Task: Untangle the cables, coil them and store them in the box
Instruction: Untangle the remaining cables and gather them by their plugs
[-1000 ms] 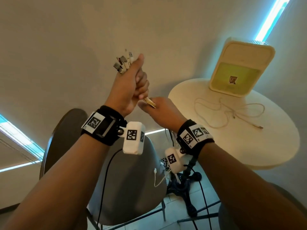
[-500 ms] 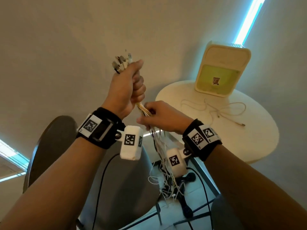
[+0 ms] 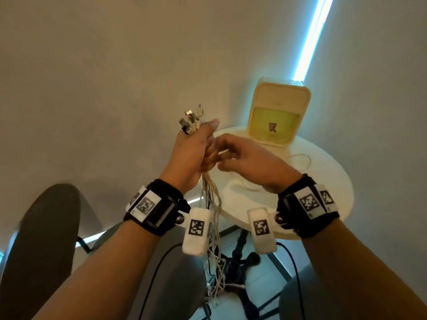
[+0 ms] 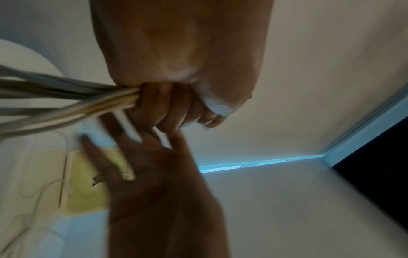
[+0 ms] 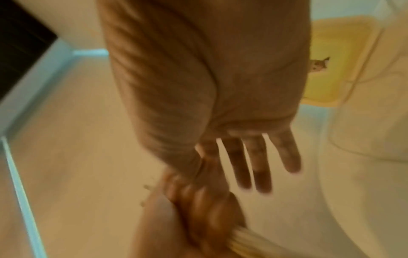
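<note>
Head view: my left hand (image 3: pixel 193 153) clamps the bundle of thin white cables (image 3: pixel 211 197), plugs up, tails hanging floorward; my right hand (image 3: pixel 248 163), half a second ago combing lower, now returns beside it for another pass.

Left wrist: left fingers (image 4: pixel 167 106) curl tight round the bundle.

Right wrist: right fingers (image 5: pixel 260 162) spread, holding nothing; the pale yellow plastic box (image 5: pixel 335 59) waits far right on the round white table (image 5: pixel 362 200).

Left hand (image 4: pixel 176 73) grips the cables (image 4: pixel 66 103); right hand (image 4: pixel 159 183) spreads open below.

Dim room; cyan light strip (image 3: pixel 310 38) glows top right; wrist views motion-blurred; wide-angle edge bending.
</note>
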